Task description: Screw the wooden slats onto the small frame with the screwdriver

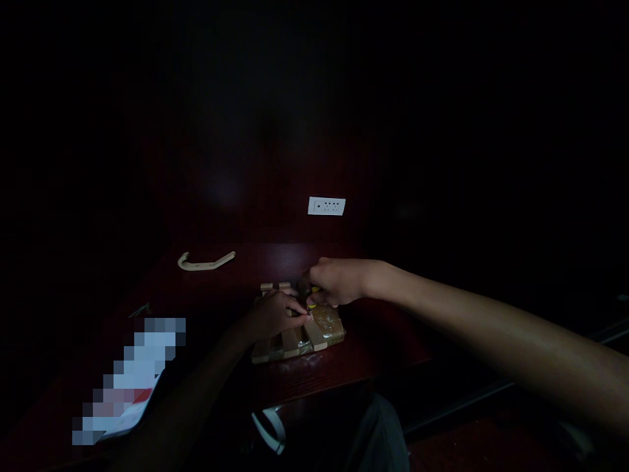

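My right hand (337,282) is closed around a dark tool with yellow parts (312,305), mostly hidden by the fingers, so its kind is unclear. The tool's lower end is close to the fingertips of my left hand (275,313). Thumb and finger of that left hand pinch together over a wooden slat; whatever is between them is too small to make out. Several pale wooden slats (318,336) lie side by side across a flat brown block wrapped in shiny clear tape or film (330,322). Both hands partly cover the block and slats.
A dark red desk (314,383) carries the block. Further back on the left lies a pale hook-shaped piece (209,265). A blurred-out sheet or screen (132,387) is at the near left. A white socket plate (327,206) is on the back panel. The surroundings are very dark.
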Motion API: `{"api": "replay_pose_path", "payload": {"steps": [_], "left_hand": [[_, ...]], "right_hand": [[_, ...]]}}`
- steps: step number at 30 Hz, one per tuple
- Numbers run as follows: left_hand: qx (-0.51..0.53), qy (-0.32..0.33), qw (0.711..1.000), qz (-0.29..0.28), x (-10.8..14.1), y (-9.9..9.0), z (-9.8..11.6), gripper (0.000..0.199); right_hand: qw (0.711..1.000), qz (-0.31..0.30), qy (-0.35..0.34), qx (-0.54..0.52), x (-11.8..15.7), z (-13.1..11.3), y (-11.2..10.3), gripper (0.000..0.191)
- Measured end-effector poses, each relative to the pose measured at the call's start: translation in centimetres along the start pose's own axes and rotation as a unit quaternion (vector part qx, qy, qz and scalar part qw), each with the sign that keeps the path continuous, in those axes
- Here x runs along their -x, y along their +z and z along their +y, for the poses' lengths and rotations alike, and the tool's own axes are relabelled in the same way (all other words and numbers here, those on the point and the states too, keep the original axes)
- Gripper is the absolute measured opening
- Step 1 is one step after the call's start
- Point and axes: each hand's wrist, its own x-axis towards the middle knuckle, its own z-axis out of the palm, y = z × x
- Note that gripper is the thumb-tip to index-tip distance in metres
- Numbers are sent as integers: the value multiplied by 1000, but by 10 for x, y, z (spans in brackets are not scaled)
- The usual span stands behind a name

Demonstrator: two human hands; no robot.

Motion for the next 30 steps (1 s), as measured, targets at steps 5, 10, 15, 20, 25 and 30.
{"api": "replay_pose_path", "payload": {"steps": [5, 10, 15, 20, 25, 30], "left_hand": [[4, -6, 1000, -9, 1, -1, -1, 19], [-1, -3, 1000, -9, 1, -1, -3, 20], [-6, -6, 1000, -5, 1, -1, -2, 19], [13, 12, 1000, -8, 0, -2, 2, 17], [13, 19, 1000, -12, 0, -3, 3, 16], [12, 7, 1000, -11, 0, -1, 1, 18]], "right_hand": [[994, -33, -2, -103, -4, 8, 3, 25], [998, -20, 16, -50, -3, 0, -2, 29], [1000, 27, -14, 1, 2, -3, -3, 31], [999, 39, -3, 28, 1, -4, -1, 25], [998, 25, -6, 50, -4, -8, -3, 27], [999, 21, -2, 35, -7, -5, -1, 27]]}}
